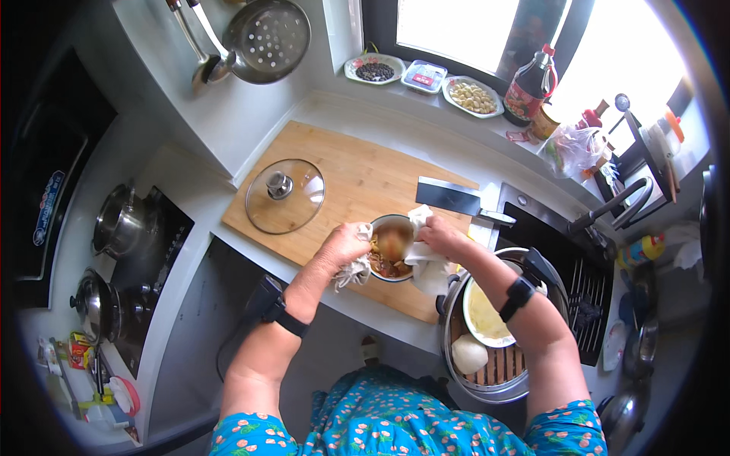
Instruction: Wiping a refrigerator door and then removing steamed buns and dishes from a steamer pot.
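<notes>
A round bowl of brown soup or stew [391, 268] sits at the front edge of a bamboo cutting board [353, 171]. On its left side my left hand [347, 245] grips a white cloth [355, 272] against the rim. Another white cloth [425, 259] is in my right hand [442, 235], pressed to the bowl's right side. A glass lid with a metal knob [285, 196] lies on the board's left part. Behind my right hand a cleaver [447, 195] rests across the board's right edge.
To the right stands a large steamer pot [450, 347] holding a bowl of pale yellow food [486, 312] and a white bun [469, 353]. Beyond it is a sink [570, 245] with a black faucet [613, 205]. Plates and bottles line the windowsill. Metal pots [121, 222] stand on the left hob.
</notes>
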`<state>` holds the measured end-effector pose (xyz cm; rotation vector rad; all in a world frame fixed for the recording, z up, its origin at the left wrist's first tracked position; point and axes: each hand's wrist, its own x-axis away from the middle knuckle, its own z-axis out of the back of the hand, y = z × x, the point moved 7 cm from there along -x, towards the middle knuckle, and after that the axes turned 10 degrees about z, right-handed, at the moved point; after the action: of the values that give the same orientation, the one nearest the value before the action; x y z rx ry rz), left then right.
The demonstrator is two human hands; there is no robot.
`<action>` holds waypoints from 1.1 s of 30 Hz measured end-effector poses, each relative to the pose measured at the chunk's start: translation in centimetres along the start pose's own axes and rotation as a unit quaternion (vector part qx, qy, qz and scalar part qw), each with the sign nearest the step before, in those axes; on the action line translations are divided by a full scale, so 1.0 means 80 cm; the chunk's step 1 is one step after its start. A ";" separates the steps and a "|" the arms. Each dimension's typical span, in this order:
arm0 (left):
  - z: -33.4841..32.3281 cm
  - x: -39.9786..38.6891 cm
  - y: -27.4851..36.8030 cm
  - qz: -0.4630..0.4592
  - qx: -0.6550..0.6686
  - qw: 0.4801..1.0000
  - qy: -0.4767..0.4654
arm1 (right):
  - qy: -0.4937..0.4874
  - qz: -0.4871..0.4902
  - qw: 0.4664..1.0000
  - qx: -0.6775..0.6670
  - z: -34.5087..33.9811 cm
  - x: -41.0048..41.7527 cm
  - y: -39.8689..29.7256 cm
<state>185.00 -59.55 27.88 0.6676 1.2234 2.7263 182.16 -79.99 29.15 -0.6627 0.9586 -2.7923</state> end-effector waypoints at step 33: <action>0.044 -0.042 -0.199 0.048 0.648 0.759 0.049 | 0.180 -0.029 0.686 -0.704 -0.151 -0.122 -0.029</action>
<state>187.86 -47.18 17.17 0.5891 3.0856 1.5203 185.70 -68.98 18.45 -0.1249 3.1417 -1.6278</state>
